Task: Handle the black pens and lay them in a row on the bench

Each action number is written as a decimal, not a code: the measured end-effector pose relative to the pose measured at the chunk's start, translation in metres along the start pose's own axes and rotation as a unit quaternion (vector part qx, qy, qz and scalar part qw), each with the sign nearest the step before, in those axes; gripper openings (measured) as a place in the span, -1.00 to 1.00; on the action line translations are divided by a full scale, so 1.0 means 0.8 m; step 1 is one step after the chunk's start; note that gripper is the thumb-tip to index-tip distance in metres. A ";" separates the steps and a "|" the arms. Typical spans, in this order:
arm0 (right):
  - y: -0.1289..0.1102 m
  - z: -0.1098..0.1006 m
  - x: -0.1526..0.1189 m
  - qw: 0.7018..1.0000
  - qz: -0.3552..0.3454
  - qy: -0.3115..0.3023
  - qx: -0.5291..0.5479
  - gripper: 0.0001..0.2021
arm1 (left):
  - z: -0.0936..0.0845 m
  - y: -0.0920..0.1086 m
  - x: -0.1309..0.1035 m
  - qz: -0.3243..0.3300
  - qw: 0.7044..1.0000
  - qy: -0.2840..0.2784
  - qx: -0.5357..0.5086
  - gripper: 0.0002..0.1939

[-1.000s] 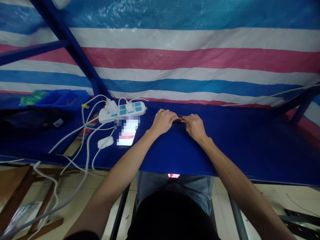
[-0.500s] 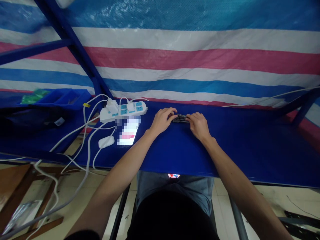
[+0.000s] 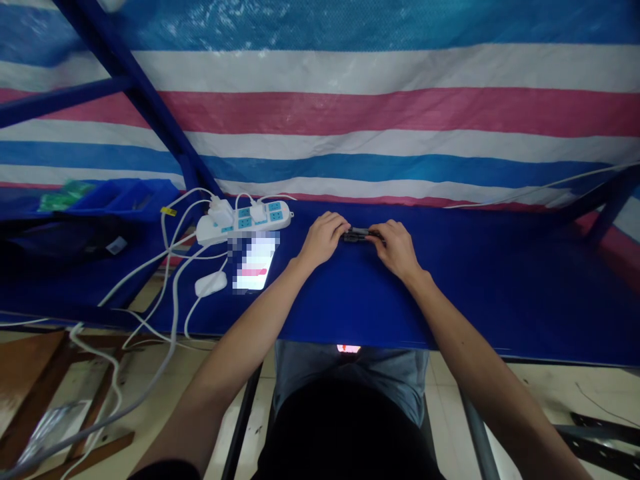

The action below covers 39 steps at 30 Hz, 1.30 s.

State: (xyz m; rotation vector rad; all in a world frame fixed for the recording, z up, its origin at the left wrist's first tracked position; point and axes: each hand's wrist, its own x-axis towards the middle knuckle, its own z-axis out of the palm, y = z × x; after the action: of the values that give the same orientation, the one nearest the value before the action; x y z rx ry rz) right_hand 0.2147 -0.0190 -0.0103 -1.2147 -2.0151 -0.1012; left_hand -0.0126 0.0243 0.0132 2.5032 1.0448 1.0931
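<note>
We are noting that the dark pieces (image 3: pixel 357 234) are lying crosswise between the left hand (image 3: pixel 325 237) and right hand (image 3: pixel 397 249), long axis running left to right, on or just above the tabletop (image 3: pixel 360 293), each pinching one end, neither being nearer.

No writing is readable; the white label (image 3: pixel 117 246) and yellow cable tag (image 3: pixel 169 211) show too small.
</note>
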 end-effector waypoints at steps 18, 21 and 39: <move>0.002 -0.003 0.002 0.999 0.000 0.022 0.025 -0.82 | 0.000 0.001 0.000 0.013 1.000 0.007 -0.018 -0.68; 0.005 -0.003 0.002 0.999 0.006 0.029 0.027 -0.84 | 0.000 0.001 -0.001 0.012 0.999 0.015 -0.036 -0.76; 0.006 -0.006 0.002 0.999 0.005 0.036 0.033 -0.81 | 0.000 0.002 -0.003 -0.005 0.999 0.009 -0.044 -0.85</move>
State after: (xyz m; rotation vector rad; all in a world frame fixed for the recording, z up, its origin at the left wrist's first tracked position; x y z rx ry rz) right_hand 0.2204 -0.0176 -0.0076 -1.1637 -1.9355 -0.0709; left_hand -0.0126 0.0216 0.0124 2.4209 0.9916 1.1364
